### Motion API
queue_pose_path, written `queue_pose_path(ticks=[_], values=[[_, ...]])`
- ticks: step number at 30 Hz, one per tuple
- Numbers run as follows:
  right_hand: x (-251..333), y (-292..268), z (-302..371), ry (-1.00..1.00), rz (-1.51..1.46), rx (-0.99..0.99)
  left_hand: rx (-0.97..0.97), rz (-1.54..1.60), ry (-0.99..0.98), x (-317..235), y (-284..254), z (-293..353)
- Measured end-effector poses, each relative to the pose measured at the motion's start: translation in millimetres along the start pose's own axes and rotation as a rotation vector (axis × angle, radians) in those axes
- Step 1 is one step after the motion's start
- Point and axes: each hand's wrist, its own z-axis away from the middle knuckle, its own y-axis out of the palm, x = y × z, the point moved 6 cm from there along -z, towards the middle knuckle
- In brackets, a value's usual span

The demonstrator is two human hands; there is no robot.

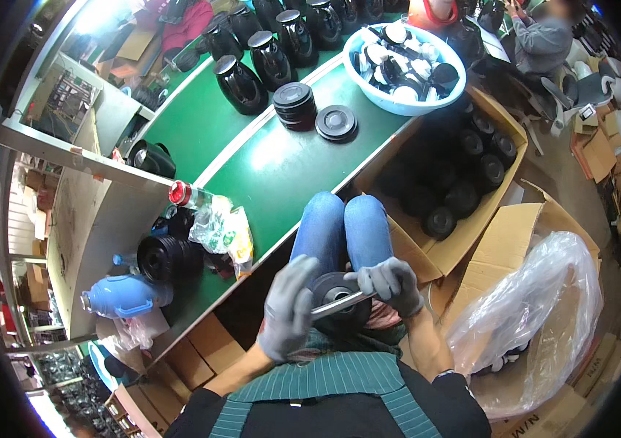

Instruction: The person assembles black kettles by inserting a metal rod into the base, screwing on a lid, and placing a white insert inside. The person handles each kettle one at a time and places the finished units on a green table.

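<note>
In my lap, between both hands, sits a round black part (326, 283) with a ring-shaped centre. A silver metal bar (343, 304) lies slantwise across it. My right hand (389, 286), in a grey glove, is closed round the bar's right end. Beside the bar's left end is my left hand (288, 306), also gloved; its fingers point upward, stretched and slightly smeared. The underside of the black part is hidden by my hands and lap.
Ahead, a green bench (274, 190) carries several black jugs (270, 58), stacked black lids (294, 106) and a blue basin (404, 108) of small parts. At right are a carton of black pieces (497, 201) and a plastic-lined box (522, 314). A blue jug (124, 296) lies left.
</note>
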Motion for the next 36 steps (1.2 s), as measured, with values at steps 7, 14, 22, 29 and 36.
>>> queue_pose_path(ticks=[7,14,22,29,36], values=[[-1,-23,-15,0.225,-2.27,-0.164,0.255,0.444,-0.504,84,6,-25],[-8,-37,-49,-0.314,-1.883,0.078,0.547,0.632,-0.635,102,19,-43],[15,-56,-38,-0.817,-1.426,0.599,0.823,0.555,-0.334,91,78,-99],[37,-57,-50,-0.823,-1.271,0.883,0.983,0.486,-0.107,94,140,-129],[63,-68,-47,-0.749,-1.29,1.058,1.068,0.531,0.119,71,176,-131]])
